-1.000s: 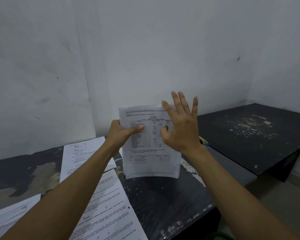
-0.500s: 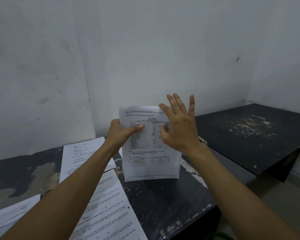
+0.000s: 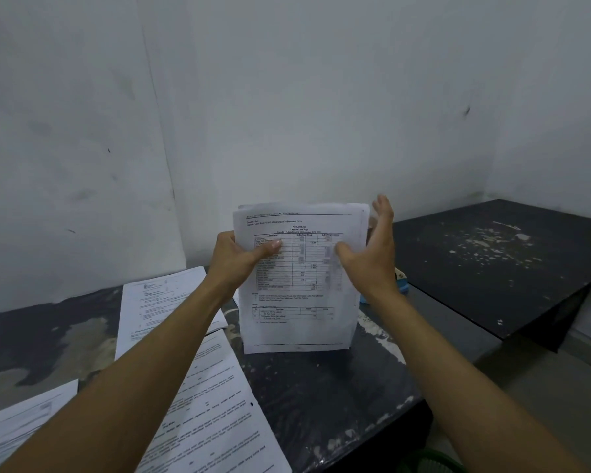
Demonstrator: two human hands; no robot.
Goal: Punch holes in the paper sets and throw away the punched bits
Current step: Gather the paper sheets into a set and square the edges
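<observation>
White printed paper set (image 3: 299, 278) is stood on edge on dark scuffed table (image 3: 338, 397), prob. to square sheets before punching. It's pinched at 9 o'clock by left hand (image 3: 234, 262); right hand (image 3: 369, 254) at 3 o'clock, grip released, fingers straight along edge.

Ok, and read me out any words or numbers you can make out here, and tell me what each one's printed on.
"PT Budi Mulya": heading on the upright paper set, probable reading.
"Laporan Laba Rugi": the line just below it on the same page.
The page's top header, table rows and notes: too small and blurred to read.
Flat sheets on the table: printed lines, all too blurred to read.
</observation>
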